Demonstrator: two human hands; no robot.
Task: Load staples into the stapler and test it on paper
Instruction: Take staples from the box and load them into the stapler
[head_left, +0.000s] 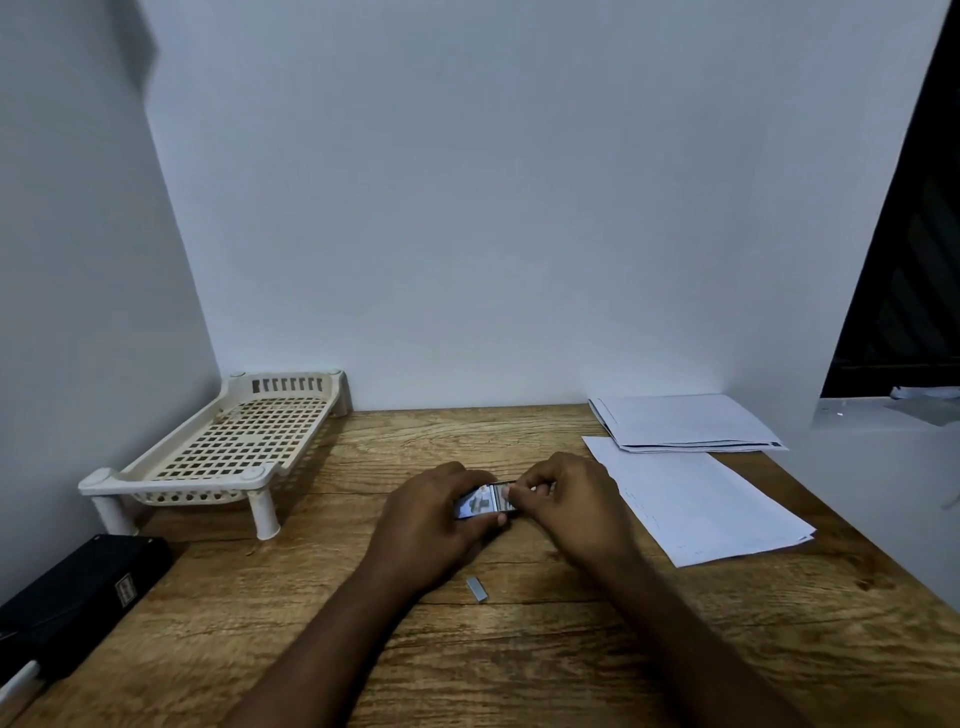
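Head view, one desk (519, 649) of wood grain, holdings as follows. Item: small box (480, 503), printed, probably the staple packet, at desk centre, cupped by the left hand (434, 525) with fingers curled round its near and far edges. Item: right hand (563, 512), fingertips pressed together in a pinch at the box's right end, apparently drawing out or closing the inner tray; which, cannot be told. Item: strip of staples (478, 589), loose on the desk at 6 o'clock from the box, near the left wrist, touching neither hand. Item: loose sheet of paper (701, 504) at 3 o'clock, with a folded bundle of sheets (685, 421) behind it at 2 o'clock. Item: cream slotted rack (228, 441) at 10 o'clock. Item: long black object (78, 603) at 8 o'clock, possibly the stapler; not confirmed. Step judged: staples fetched, loading not yet begun. Next move calls for setting the box aside, opening the stapler's magazine, and laying the strip in legs-down without breaking it.
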